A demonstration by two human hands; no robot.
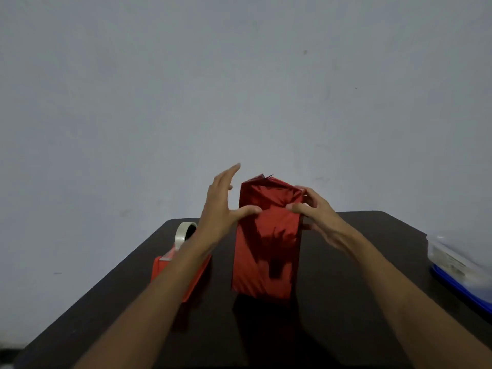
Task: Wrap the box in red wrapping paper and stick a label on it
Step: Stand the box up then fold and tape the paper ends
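Observation:
A tall box wrapped in shiny red paper stands upright on the dark table, near its middle. My left hand is at the box's upper left, fingers straight and spread, thumb touching the front face. My right hand is at the upper right edge, thumb on the front and fingers curled round the right side of the box. The paper at the top end is creased into folds. No label is visible.
A red tape dispenser with a roll of clear tape sits left of the box, partly behind my left forearm. A clear container with a blue lid lies at the table's right edge. A grey wall rises behind.

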